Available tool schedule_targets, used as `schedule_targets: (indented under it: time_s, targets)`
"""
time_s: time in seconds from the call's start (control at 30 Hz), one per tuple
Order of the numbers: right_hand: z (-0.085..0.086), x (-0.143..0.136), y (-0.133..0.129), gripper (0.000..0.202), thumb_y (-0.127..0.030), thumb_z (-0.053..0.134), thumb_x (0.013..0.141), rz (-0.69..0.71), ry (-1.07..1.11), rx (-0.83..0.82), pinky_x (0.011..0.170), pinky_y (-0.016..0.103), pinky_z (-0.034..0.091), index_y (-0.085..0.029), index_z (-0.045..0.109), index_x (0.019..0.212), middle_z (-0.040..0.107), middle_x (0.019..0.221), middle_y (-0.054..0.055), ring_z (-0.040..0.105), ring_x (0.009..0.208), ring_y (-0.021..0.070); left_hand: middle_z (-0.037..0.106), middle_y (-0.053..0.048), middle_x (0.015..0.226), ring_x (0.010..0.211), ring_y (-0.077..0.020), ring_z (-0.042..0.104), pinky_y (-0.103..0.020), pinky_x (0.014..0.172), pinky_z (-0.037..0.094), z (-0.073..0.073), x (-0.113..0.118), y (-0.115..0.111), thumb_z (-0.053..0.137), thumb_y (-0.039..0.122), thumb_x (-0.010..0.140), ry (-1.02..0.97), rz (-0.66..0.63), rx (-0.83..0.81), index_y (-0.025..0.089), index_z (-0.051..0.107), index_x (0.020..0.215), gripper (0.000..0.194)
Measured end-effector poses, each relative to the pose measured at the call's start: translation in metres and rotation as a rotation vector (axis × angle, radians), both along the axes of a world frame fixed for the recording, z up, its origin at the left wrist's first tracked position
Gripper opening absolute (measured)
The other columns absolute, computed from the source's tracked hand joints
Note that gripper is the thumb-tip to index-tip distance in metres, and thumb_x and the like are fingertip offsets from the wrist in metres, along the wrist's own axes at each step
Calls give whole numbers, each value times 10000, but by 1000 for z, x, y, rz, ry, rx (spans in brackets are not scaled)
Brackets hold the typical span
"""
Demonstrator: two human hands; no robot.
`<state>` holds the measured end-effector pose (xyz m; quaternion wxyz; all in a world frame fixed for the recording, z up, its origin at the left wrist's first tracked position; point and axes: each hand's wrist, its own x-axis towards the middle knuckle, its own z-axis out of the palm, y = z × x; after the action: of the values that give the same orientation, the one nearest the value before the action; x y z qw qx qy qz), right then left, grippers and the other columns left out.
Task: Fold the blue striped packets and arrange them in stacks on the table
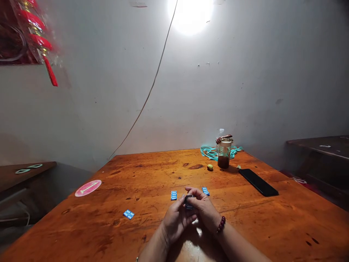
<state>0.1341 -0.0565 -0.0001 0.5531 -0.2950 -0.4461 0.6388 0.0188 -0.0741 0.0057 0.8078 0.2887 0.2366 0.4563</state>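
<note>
- Small dark block (189,199): pinched between the left hand (176,220) and the right hand (205,210), partly covered, its full shape hidden.
- Blue tile (173,195): flat, pale bars stacked along it, near the dark block on its left.
- Second blue tile (205,191): flat, slanted, similarly barred, to the dark block's right.
- Third blue tile (129,214): flat, turned askew, with pale panels, well left of the dark block.

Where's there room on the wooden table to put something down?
There's bare wood at the back left, between the pink disc and the wall, and at the front right, between the black phone and the right forearm. It's crowded around the bottle and teal straps, and near the hands, where blue pieces lie.
</note>
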Motion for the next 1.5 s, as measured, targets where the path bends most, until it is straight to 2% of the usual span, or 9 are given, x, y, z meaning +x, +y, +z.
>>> schedule_targets:
  time_s: [0.27, 0.4, 0.5, 0.63, 0.77, 0.87, 1.0, 1.23, 1.5]
  targets:
    - [-5, 3, 1, 85, -273, 558, 712, -174, -378, 300, 603, 238, 402, -188, 549, 705, 522, 671, -20, 494, 619, 117, 539, 21, 551, 409, -48, 470, -142, 378, 308, -9, -4, 9, 555, 363, 718, 244, 200, 38, 140, 524, 750, 227]
    - [1, 5, -8, 224, -196, 458, 761, -263, -575, 533, 639, 264, 403, -240, 559, 957, 545, 778, 13, 506, 677, 143, 504, 38, 502, 384, -49, 429, -157, 372, 289, -9, -2, 9, 555, 415, 697, 323, 233, 139, 142, 514, 696, 276]
    - [6, 6, -13, 279, -154, 417, 769, -248, -697, 646, 658, 267, 398, -260, 578, 972, 544, 853, 37, 507, 743, 156, 490, 56, 494, 378, -53, 420, -166, 373, 297, -9, -1, 9, 602, 421, 647, 345, 257, 145, 155, 504, 700, 288]
    - [3, 7, -10, 240, -152, 398, 782, -271, -692, 597, 621, 258, 393, -233, 598, 889, 554, 756, 29, 510, 679, 146, 534, 29, 545, 407, -64, 457, -171, 392, 323, -8, -1, 10, 569, 453, 670, 372, 246, 146, 154, 503, 731, 312]
    - [-5, 9, -1, 183, -182, 425, 763, -290, -558, 431, 577, 248, 396, -205, 598, 819, 559, 701, 14, 507, 615, 132, 567, 1, 606, 434, -62, 482, -156, 395, 312, -6, -4, 11, 571, 443, 680, 467, 220, 226, 143, 545, 791, 321]
    - [-4, 10, 3, 145, -237, 475, 733, -220, -418, 274, 516, 230, 387, -189, 587, 812, 545, 643, -6, 488, 552, 117, 577, -14, 632, 457, -54, 482, -148, 407, 317, -4, -8, 13, 626, 384, 653, 509, 231, 317, 119, 599, 790, 299]
    - [5, 10, 0, 157, -259, 526, 694, -124, -275, 158, 507, 218, 384, -171, 572, 815, 530, 613, -24, 474, 529, 98, 606, -32, 627, 472, -53, 500, -152, 451, 366, 0, -14, 14, 666, 336, 628, 444, 198, 218, 107, 624, 794, 285]
    - [8, 7, -6, 164, -255, 533, 703, -58, -262, 202, 525, 217, 394, -175, 575, 840, 533, 647, -18, 480, 555, 95, 604, 8, 592, 465, -45, 515, -145, 459, 374, -1, -15, 12, 718, 266, 575, 356, 250, 145, 146, 611, 738, 229]
    - [-4, 6, -1, 156, -249, 480, 738, -245, -437, 347, 552, 239, 413, -201, 602, 823, 558, 735, 17, 501, 622, 131, 613, -28, 628, 482, -68, 534, -163, 451, 387, -1, -10, 12, 624, 408, 649, 412, 251, 191, 127, 588, 768, 308]
